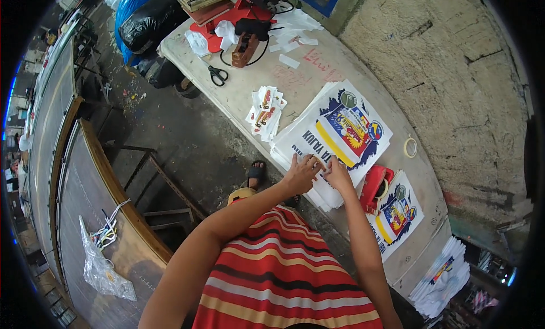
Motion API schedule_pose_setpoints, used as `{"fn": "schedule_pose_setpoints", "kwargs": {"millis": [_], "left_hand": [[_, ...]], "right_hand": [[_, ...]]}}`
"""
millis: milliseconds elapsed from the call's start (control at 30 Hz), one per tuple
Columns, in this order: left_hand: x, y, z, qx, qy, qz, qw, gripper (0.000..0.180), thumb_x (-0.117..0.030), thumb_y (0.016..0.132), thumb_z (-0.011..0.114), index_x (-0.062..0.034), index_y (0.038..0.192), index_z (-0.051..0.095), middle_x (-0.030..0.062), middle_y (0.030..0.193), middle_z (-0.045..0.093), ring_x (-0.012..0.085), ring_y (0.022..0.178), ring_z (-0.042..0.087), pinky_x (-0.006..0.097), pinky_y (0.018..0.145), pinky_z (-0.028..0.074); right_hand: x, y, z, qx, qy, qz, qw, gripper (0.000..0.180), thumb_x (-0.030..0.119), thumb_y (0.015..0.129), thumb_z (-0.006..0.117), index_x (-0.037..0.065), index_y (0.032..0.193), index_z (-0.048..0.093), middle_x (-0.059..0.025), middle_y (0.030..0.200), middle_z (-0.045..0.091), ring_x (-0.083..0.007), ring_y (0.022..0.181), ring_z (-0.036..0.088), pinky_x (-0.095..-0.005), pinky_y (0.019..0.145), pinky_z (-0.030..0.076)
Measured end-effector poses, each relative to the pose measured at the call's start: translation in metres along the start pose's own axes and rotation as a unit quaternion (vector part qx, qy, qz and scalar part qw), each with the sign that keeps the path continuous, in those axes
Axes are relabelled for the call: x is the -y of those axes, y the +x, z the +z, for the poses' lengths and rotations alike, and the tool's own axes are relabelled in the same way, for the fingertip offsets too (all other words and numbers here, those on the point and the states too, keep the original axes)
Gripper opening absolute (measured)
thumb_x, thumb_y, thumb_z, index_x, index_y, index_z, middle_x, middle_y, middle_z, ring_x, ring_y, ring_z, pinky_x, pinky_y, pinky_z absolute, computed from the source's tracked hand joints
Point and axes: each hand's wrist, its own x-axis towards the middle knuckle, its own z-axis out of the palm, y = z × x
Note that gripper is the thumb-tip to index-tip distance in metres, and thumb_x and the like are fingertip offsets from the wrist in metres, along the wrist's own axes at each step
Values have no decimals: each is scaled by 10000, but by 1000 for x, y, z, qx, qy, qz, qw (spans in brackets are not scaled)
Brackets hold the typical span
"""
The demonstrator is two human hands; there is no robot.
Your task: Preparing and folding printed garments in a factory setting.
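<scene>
A long grey bench (pixel 238 91) is used to hold lots of paper. A big pile of printed sheets (pixel 335 130) is set near its middle, under both hands. A smaller lot of printed sheets (pixel 402 215) is laid toward the right end. Full pictures are seen on the top sheets, so the printing looks done. The work seems to be partway along, but how many sheets are done or left cannot be told.

The left hand (pixel 302 173) is rested on the near part of the top sheet, its fingers bent and a little apart. The right hand (pixel 336 174) is held just beside it, its fingertips bunched. Whether anything is pinched by either one cannot be told.

At the far side, the bench is shut in by a rough wall (pixel 437 96). The pile is set right at the near edge, so sheets could be knocked off there. On the right, room is made tight by a red tape holder (pixel 372 187). More room is found on the left, between some small printed cards (pixel 265 110) and the black scissors (pixel 217 75). A roll of tape (pixel 410 147) is set beyond the pile.
</scene>
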Motion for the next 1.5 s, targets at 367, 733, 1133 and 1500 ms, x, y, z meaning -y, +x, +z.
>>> {"fn": "schedule_pose_setpoints", "kwargs": {"millis": [367,733,1133,1500], "left_hand": [[0,3,8,0,34,5,999,454,-233,808,669,-153,1242,560,124,1293,475,315,1303,405,703,1011,299],[-2,4,8,20,53,5,998,507,-229,791,693,-119,1264,549,122,1285,473,318,1296,398,708,1005,317],[-12,3,6,15,58,-4,998,542,-196,733,730,-174,1248,562,109,1284,467,330,1323,377,708,995,321],[7,2,51,108,75,83,988,948,-531,527,859,-299,1388,536,101,1479,339,388,1440,176,744,1021,181]], "right_hand": [[-4,-8,-2,-29,83,-16,996,286,59,789,725,37,879,454,-166,725,579,-340,714,617,-416,635,470],[-10,2,12,-57,-8,24,998,340,143,745,786,42,885,492,-201,767,635,-387,767,651,-480,681,480],[-65,-63,-28,-224,244,11,944,208,126,851,747,31,906,570,-51,746,619,-135,663,572,-297,599,476],[-221,-167,-38,-232,154,63,958,415,293,950,648,-72,1129,566,-143,956,565,-254,922,534,-378,823,485]]}}
